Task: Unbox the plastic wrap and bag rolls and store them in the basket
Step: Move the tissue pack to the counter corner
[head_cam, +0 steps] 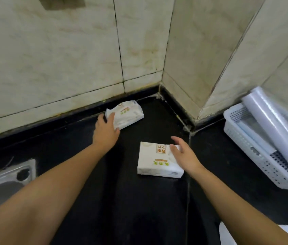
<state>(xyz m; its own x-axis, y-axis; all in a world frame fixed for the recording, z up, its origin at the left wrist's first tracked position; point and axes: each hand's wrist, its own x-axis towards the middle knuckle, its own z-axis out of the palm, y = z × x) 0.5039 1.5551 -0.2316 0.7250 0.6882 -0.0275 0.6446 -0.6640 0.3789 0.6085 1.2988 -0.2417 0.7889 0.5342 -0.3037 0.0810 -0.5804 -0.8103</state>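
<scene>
A white perforated basket stands at the right on the black counter, with clear plastic wrap rolls lying slanted in it. My left hand grips the near-left end of a white tissue pack by the back wall. My right hand rests with spread fingers on the right side of a second white tissue pack that lies flat in the middle of the counter; it does not grip it.
A steel sink sits at the lower left. Tiled walls form a corner behind the counter, and a tiled pillar juts out beside the basket. Something white shows at the bottom right edge.
</scene>
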